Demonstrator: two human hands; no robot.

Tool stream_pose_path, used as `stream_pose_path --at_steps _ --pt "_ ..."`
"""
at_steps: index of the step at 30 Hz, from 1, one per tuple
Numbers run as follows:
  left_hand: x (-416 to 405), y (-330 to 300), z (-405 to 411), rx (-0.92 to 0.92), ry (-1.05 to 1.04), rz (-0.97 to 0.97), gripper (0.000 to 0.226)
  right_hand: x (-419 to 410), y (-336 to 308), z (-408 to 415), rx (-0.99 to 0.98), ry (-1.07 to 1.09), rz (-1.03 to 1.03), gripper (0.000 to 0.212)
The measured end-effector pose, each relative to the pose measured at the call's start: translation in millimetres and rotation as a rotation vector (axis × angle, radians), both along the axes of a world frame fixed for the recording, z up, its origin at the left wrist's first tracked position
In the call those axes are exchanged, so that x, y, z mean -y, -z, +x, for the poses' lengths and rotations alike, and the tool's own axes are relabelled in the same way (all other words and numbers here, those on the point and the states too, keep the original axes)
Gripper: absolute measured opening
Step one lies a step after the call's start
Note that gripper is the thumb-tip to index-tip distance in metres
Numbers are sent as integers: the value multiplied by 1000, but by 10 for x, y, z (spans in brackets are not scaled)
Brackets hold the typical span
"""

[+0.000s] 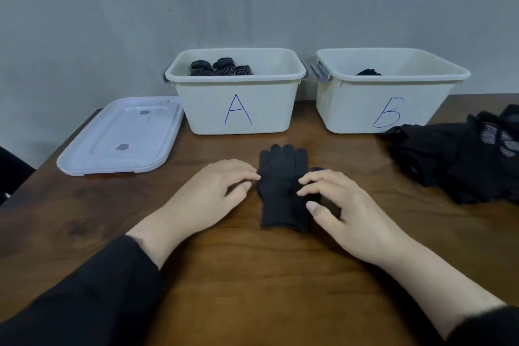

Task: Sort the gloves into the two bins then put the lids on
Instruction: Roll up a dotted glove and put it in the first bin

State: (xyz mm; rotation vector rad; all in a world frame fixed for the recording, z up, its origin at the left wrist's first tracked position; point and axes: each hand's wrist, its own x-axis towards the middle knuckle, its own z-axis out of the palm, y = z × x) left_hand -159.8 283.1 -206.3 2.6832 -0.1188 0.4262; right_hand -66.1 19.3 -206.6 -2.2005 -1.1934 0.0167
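Note:
A plain black glove (276, 177) lies flat on the wooden table, fingers pointing toward the bins. My left hand (213, 191) rests beside its left edge, fingertips touching it. My right hand (342, 205) lies on its right side, fingers relaxed over the thumb part. Bin A (238, 109) holds several dotted black gloves (222, 67). Bin B (362, 109) holds a plain black glove (368, 72), mostly hidden by the rim. A pile of black gloves (460, 160), some dotted, lies at the right.
Stacked translucent lids (120, 137) lie on the table left of bin A. A grey wall stands right behind the bins. The table's left edge runs diagonally past the lids, with a dark object (11, 168) beyond it.

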Motion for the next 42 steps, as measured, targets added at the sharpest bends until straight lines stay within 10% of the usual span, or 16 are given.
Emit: stream_pose_path --at_steps 28,42 --pt "175 71 447 -124 -420 80 47 -73 20 -59 118 150 -66 48" --pt "360 65 413 -257 -133 201 58 -31 81 -5 99 130 -7 32"
